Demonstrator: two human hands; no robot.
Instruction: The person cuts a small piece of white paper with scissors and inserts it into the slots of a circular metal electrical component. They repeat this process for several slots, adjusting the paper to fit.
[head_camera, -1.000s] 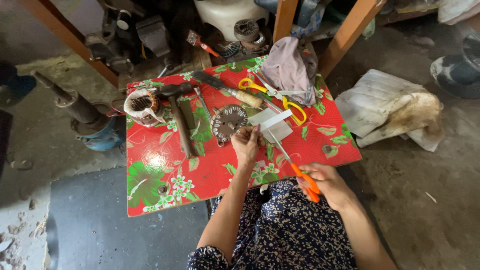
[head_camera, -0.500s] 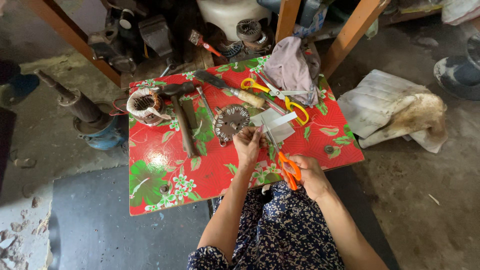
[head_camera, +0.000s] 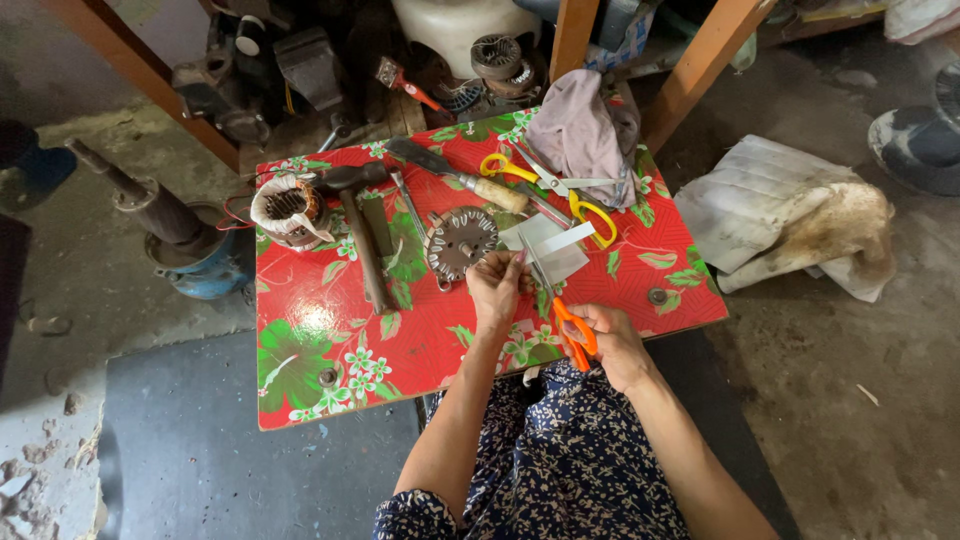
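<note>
Orange scissors (head_camera: 573, 330) sit tight in my right hand (head_camera: 612, 345), blades on white paper (head_camera: 548, 252) pinched in my left hand (head_camera: 493, 290), over the red flowery bench (head_camera: 330, 330) on a gray floor (head_camera: 200, 440).

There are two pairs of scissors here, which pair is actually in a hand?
The orange-handled scissors, gripped by the right hand. The yellow-handled scissors lie untouched farther back on the table.

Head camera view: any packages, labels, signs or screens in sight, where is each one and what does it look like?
None in view. The red flowered table holds only tools, a cloth and plain white paper pieces, which the left hand holds to the orange scissors in the right hand.
</note>
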